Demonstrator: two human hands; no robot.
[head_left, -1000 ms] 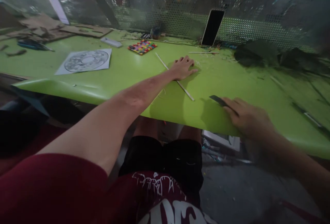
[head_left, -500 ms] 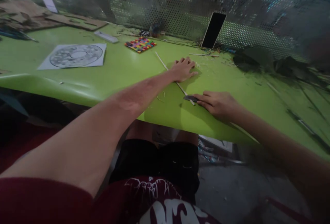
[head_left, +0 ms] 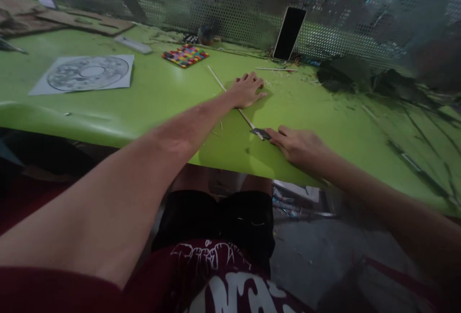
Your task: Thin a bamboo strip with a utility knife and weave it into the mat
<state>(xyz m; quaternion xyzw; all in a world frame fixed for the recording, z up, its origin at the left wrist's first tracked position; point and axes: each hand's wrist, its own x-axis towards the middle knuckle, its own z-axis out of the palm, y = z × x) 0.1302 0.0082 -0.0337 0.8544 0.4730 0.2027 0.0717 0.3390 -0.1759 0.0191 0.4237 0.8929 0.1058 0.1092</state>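
Note:
My left hand [head_left: 247, 90] lies flat on the green table [head_left: 169, 97], fingers spread, pressing down on a thin pale stick [head_left: 218, 79] that runs diagonally under the palm. My right hand [head_left: 300, 146] is closed round a small dark blade [head_left: 261, 133]. The blade's tip meets the near end of the stick, close to the table's front edge.
A printed sheet with a circular pattern [head_left: 84, 73] lies at the left, and a colourful woven mat [head_left: 185, 55] sits beyond the stick. A dark phone [head_left: 289, 33] leans on the perforated metal screen [head_left: 230, 1]. Cardboard pieces [head_left: 86, 20] sit far left, dark scraps [head_left: 345, 75] at right.
My right hand slid left along the table with the blade, from well right of the stick to touching its near end. My left hand stayed on the stick.

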